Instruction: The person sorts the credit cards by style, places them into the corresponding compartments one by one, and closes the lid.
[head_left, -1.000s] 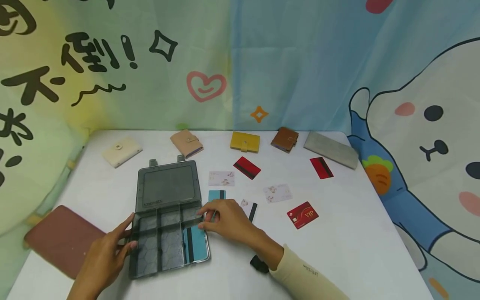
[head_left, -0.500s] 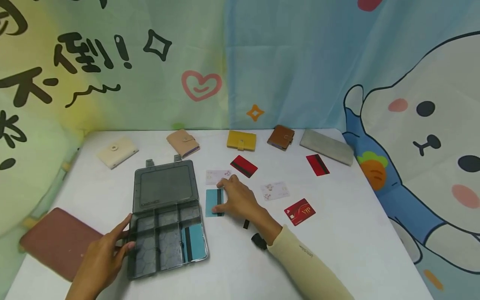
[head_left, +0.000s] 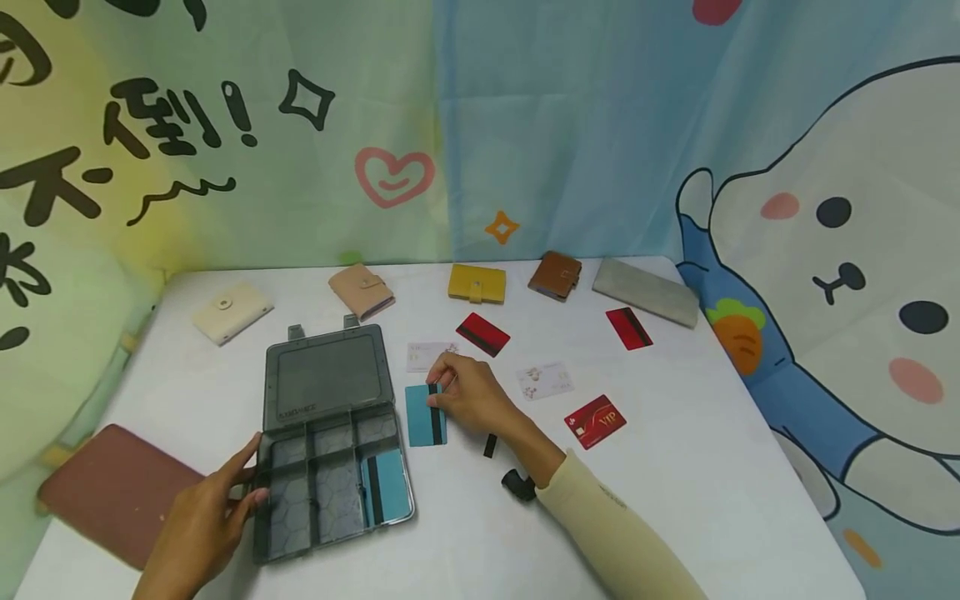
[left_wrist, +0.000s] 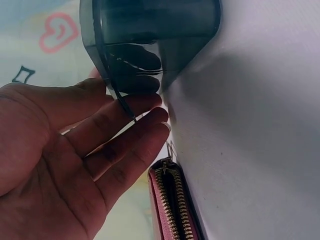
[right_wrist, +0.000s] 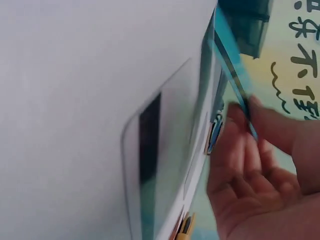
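My left hand (head_left: 206, 521) rests at the left side of a grey translucent compartment box (head_left: 311, 492), its fingertips touching the wall. Hinged back, the box lid (head_left: 326, 375) lies behind it. One blue card with a black stripe (head_left: 390, 487) sits in the front right compartment. Just right of the box, my right hand (head_left: 476, 396) pinches another blue striped card (head_left: 417, 417) between thumb and fingers. In the right wrist view this card (right_wrist: 232, 60) is tilted. Under my right wrist, a white card with a dark stripe (head_left: 490, 446) is mostly hidden.
Two red striped cards (head_left: 483, 334) (head_left: 629, 328), a red VIP card (head_left: 595, 421) and two pale cards (head_left: 545, 381) (head_left: 429, 356) lie right of the box. Several wallets, including a yellow one (head_left: 477, 284), line the back. A brown zipped pouch (head_left: 120, 496) lies left.
My right hand has moved from the box's right edge to the blue card on the table, and its fingers have closed on that card. The left hand has stayed at the box.
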